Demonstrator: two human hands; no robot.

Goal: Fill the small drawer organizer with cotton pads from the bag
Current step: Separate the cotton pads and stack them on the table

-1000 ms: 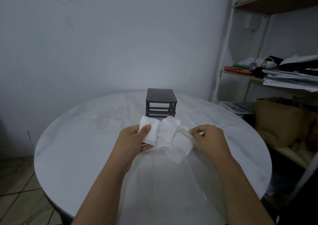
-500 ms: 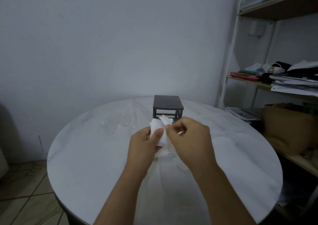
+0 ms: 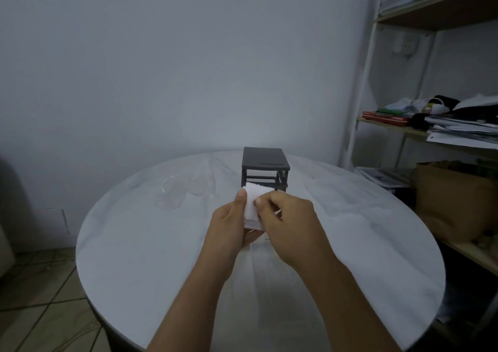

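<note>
Two bare hands meet above a round white surface [image 3: 140,244]. The left hand [image 3: 231,225] and right hand [image 3: 289,226] both pinch a small stack of white cotton pads [image 3: 251,206], fingers curled around it, just before a dark drawer organizer [image 3: 265,167].

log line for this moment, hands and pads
left hand: holds cotton pads | right hand: pinches same pads | drawer organizer: behind hands, on table
</note>
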